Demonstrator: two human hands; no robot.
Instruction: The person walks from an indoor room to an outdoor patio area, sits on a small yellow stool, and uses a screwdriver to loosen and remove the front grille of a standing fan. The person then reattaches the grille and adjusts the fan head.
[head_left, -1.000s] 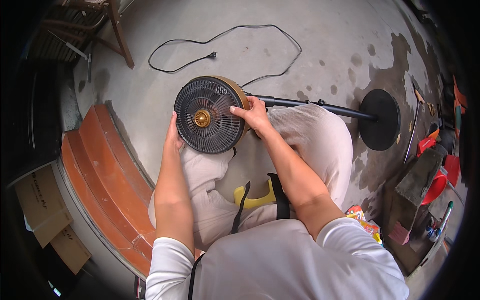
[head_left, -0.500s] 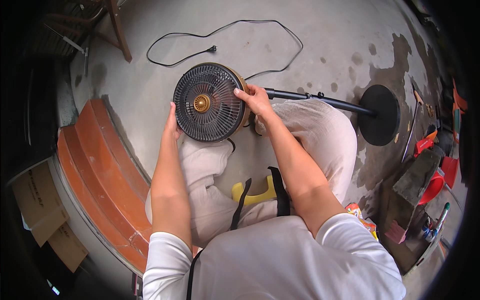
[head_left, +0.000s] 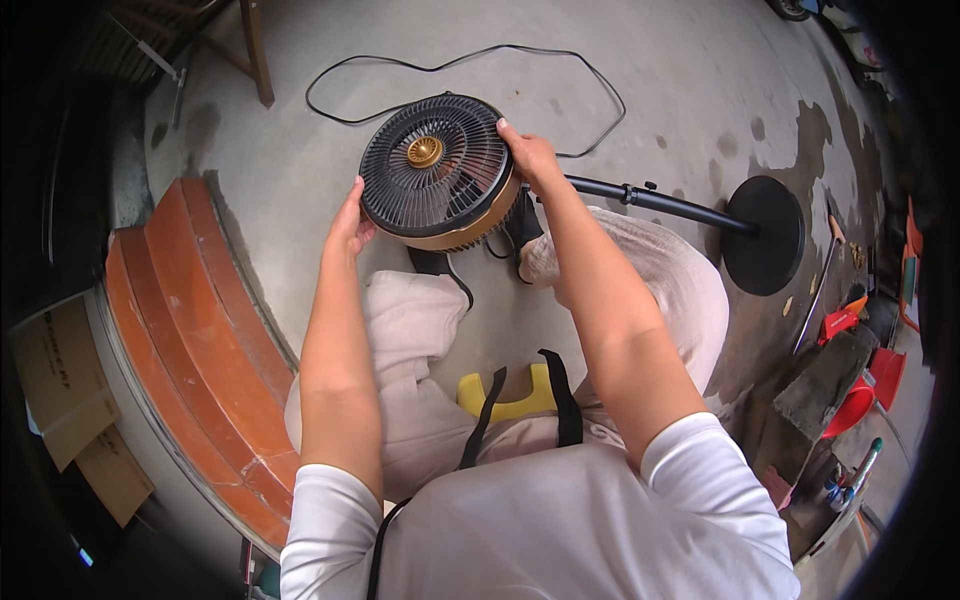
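Observation:
Between my two hands is the round head of a floor fan (head_left: 445, 190), with a black wire grille, a gold hub and a gold rim band. My left hand (head_left: 349, 218) presses against its left edge, fingers along the side. On the right edge, my right hand (head_left: 530, 155) grips the rim with the thumb on the grille; its other fingers are hidden behind. The fan lies over, tilted toward me, and its black pole (head_left: 665, 203) runs right to a round black base (head_left: 766, 236) standing on edge.
A black power cord (head_left: 470, 58) loops on the concrete floor beyond the fan. Orange-tiled steps (head_left: 195, 320) rise at the left, beside cardboard boxes (head_left: 65, 380). A yellow piece with black straps (head_left: 510, 398) lies between my legs. Red tools (head_left: 855, 405) and a concrete block (head_left: 820, 385) are at the right.
The fan head has moved up and slightly right, tipping so that more of its gold lower rim shows. Both hands have moved with it. The cord's plug is now hidden behind the head.

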